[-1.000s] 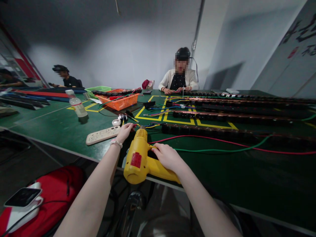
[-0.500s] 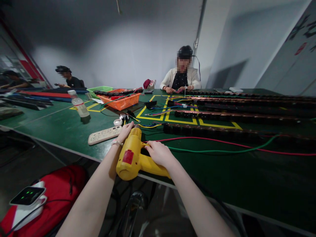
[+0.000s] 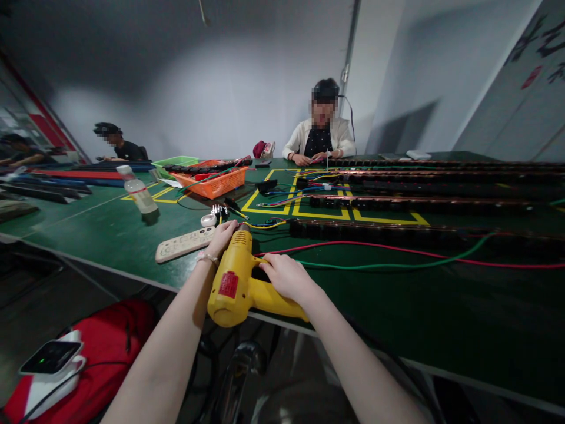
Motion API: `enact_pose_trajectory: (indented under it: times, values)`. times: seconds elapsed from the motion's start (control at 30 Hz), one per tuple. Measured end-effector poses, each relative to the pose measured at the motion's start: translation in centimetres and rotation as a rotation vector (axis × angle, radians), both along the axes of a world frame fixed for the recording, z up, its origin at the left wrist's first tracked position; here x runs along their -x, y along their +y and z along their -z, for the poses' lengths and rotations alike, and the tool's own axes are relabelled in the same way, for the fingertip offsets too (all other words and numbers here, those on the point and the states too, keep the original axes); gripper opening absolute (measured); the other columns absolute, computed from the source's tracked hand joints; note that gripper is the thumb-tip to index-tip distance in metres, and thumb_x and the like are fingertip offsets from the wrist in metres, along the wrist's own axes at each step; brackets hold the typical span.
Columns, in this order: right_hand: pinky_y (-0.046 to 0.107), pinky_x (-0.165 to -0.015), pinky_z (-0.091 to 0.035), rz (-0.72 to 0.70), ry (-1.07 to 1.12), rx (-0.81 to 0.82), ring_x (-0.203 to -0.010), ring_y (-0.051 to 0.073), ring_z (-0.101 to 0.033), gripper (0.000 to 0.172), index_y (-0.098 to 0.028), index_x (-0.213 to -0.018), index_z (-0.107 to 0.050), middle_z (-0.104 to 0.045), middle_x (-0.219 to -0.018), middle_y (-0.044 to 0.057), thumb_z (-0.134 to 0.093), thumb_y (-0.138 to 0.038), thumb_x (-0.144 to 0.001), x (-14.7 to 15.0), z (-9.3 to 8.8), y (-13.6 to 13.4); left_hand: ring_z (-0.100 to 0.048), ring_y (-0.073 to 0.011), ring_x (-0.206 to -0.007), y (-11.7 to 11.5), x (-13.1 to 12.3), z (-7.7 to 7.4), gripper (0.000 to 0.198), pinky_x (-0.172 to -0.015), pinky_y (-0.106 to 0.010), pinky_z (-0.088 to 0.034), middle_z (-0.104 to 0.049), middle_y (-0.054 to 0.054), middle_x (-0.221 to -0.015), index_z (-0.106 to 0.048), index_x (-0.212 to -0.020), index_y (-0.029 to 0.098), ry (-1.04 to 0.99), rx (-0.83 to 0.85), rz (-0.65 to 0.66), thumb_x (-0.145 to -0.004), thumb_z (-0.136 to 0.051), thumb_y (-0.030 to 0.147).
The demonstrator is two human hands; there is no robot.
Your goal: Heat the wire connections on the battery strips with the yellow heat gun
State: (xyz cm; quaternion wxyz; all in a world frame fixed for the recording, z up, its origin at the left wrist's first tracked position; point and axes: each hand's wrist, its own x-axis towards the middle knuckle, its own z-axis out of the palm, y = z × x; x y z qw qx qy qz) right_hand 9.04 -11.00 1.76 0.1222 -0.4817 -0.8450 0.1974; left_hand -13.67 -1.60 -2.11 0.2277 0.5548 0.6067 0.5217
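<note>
A yellow heat gun (image 3: 232,268) with a red label lies sideways over the table's front edge, its nozzle pointing away from me. My right hand (image 3: 289,275) is wrapped round its handle. Beside the nozzle is my left hand (image 3: 223,235), its fingers closed and partly hidden behind the gun; what they hold cannot be made out. Yellow and blue wires (image 3: 267,225) run from near those fingertips to a long black-wrapped strip (image 3: 353,229). A small connector with pins (image 3: 219,209) and a white ring-shaped roll (image 3: 208,220) lie just beyond my left hand.
On the green table (image 3: 375,312) lie a beige phone-like case (image 3: 183,244), a bottle (image 3: 138,191), an orange basket (image 3: 216,184), and red and green cables (image 3: 397,266). A co-worker (image 3: 320,132) sits opposite. A red bag (image 3: 119,330) is at lower left.
The view has shifted slightly, so the background sits a little further left. Both hands and the heat gun keep nearly the same positions.
</note>
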Motion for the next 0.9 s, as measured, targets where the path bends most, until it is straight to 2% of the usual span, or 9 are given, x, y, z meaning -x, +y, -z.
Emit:
enact_pose_trajectory:
  times: [0.1, 0.17, 0.4, 0.63, 0.9]
  values:
    - [0.029, -0.071, -0.04, 0.001, -0.001, 0.004, -0.096, 0.022, -0.061, 0.031, -0.022, -0.098, -0.061, -0.067, -0.102, 0.006, -0.033, -0.037, -0.095, -1.2, -0.1, -0.4, -0.057, -0.0159, -0.065, 0.3, 0.2, 0.4, 0.041, -0.061, -0.027, -0.044, -0.062, -0.003, -0.068, -0.062, -0.069, 0.012, 0.013, 0.012, 0.013, -0.081, -0.056, 0.051]
    - [0.028, -0.069, -0.038, 0.004, -0.002, 0.008, -0.094, 0.021, -0.061, 0.031, -0.023, -0.095, -0.061, -0.067, -0.099, 0.005, -0.034, -0.037, -0.095, -2.1, -0.2, -0.6, -0.054, -0.0162, -0.061, 0.5, 0.3, 0.6, 0.045, -0.059, -0.027, -0.041, -0.06, -0.003, -0.061, -0.061, -0.063, 0.014, 0.018, 0.016, 0.043, -0.077, -0.055, 0.056]
    - [0.026, -0.064, -0.034, 0.04, 0.01, 0.024, -0.091, 0.02, -0.061, 0.03, -0.022, -0.093, -0.06, -0.067, -0.098, 0.004, -0.034, -0.037, -0.095, -4.9, -0.2, -0.5, -0.054, -0.0176, -0.062, 0.5, 0.4, 0.8, 0.048, -0.062, -0.028, -0.039, -0.061, -0.005, -0.062, -0.062, -0.063, 0.015, 0.056, -0.011, 0.038, -0.073, -0.05, 0.061]
    - [0.024, -0.067, -0.035, 0.079, 0.038, 0.04, -0.09, 0.017, -0.06, 0.03, -0.023, -0.093, -0.061, -0.066, -0.099, 0.004, -0.034, -0.037, -0.096, -7.0, 0.0, -0.1, -0.052, -0.0176, -0.061, 0.2, 0.1, 0.1, 0.048, -0.061, -0.028, -0.039, -0.06, -0.005, -0.058, -0.058, -0.056, 0.017, 0.055, 0.027, 0.019, -0.071, -0.051, 0.062]
    - [0.025, -0.069, -0.037, 0.14, 0.038, 0.05, -0.09, 0.017, -0.06, 0.028, -0.022, -0.094, -0.061, -0.066, -0.098, 0.004, -0.036, -0.035, -0.095, -8.9, 0.2, 0.3, -0.052, -0.0176, -0.062, -0.6, -0.6, -0.6, 0.043, -0.061, -0.028, -0.04, -0.059, -0.005, -0.059, -0.06, -0.059, 0.016, 0.013, 0.013, 0.05, -0.072, -0.054, 0.057]
